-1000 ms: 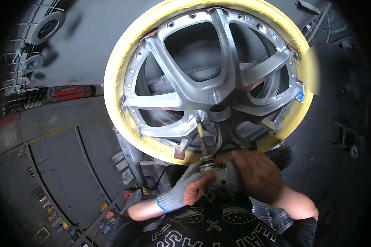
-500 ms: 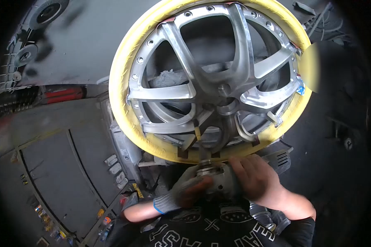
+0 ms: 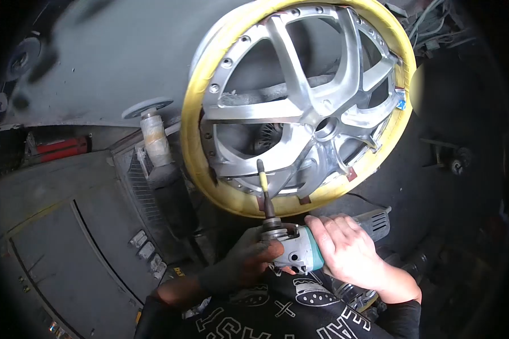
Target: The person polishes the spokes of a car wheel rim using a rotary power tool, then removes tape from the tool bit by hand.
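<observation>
head view: gloved left hand [image 3: 244, 255], fingers curled on the head of an angle grinder [image 3: 297, 254]; bare right hand [image 3: 349, 246], fingers clamped around its body. ahead of the fingers, the slender bit [image 3: 263, 182] overlaps the lower spokes of an alloy wheel [image 3: 315, 113], edged in yellow wrapping [image 3: 194, 135]; contact cannot be told.

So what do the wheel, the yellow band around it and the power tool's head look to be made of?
Wheel: probably aluminium alloy, satin to bright, going by its silvery highlights.
Yellow band: likely tape or film, softly glossy, with slight creases.
Tool head: perhaps cast metal, pale matte grey, from its chunky body with round holes.
</observation>
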Motion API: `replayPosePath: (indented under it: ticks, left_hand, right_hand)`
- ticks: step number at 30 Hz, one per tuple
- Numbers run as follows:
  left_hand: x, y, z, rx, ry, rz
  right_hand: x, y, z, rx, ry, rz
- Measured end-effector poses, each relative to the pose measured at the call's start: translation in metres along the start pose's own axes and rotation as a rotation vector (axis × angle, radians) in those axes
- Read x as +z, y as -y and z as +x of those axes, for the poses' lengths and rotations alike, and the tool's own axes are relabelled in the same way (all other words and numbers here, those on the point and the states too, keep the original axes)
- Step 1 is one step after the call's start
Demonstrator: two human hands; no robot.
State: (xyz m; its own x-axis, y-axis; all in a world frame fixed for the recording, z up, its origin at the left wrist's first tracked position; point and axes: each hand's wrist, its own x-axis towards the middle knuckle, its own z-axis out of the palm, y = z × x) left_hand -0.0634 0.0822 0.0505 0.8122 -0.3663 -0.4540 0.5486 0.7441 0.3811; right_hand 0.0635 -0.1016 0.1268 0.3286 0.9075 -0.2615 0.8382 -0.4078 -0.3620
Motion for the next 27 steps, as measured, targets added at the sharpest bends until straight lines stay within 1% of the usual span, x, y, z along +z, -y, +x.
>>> replayPosePath:
  ticks: [1, 3, 4, 6, 7, 10, 12, 15, 20, 22, 24, 26, 27]
  left_hand:
    - [-0.002, -0.002, -0.005, 0.001, 0.006, -0.004]
    - [-0.005, -0.008, -0.015, -0.044, 0.014, -0.262]
    - [-0.007, -0.011, -0.019, -0.043, 0.016, -0.264]
    - [-0.012, -0.015, -0.026, -0.075, -0.044, -0.236]
    - [-0.017, -0.014, -0.030, -0.075, -0.042, -0.238]
    - [-0.030, -0.011, -0.041, -0.022, -0.014, -0.251]
    - [-0.034, -0.014, -0.048, -0.024, -0.064, -0.303]
    - [-0.039, -0.017, -0.055, 0.001, -0.080, -0.329]
    - [-0.040, -0.018, -0.054, 0.028, -0.035, -0.309]
    - [-0.032, -0.021, -0.046, 0.039, -0.026, -0.288]
    - [-0.023, -0.020, -0.037, 0.038, 0.006, -0.225]
    - [-0.009, -0.015, -0.021, 0.034, 0.028, -0.173]
    - [-0.001, -0.013, -0.010, 0.026, 0.055, -0.124]
  right_hand:
    - [0.001, 0.006, 0.004, -0.007, -0.022, -0.037]
    - [-0.002, 0.018, 0.012, 0.005, 0.013, -0.040]
    - [-0.003, 0.023, 0.016, 0.015, 0.043, -0.039]
    - [-0.004, 0.031, 0.023, 0.012, 0.043, -0.030]
    - [-0.005, 0.035, 0.026, 0.009, 0.041, -0.017]
    - [-0.002, 0.046, 0.035, 0.004, 0.032, 0.001]
    - [0.002, 0.051, 0.041, 0.011, 0.035, 0.032]
    - [0.005, 0.056, 0.048, 0.008, 0.036, 0.070]
    - [0.006, 0.052, 0.049, -0.022, 0.021, 0.067]
    - [0.003, 0.047, 0.045, -0.027, -0.018, -0.045]
    - [-0.002, 0.037, 0.033, -0.027, -0.021, -0.047]
    - [-0.006, 0.021, 0.018, -0.013, -0.127, -0.063]
    - [-0.012, 0.012, 0.010, -0.006, -0.114, -0.056]
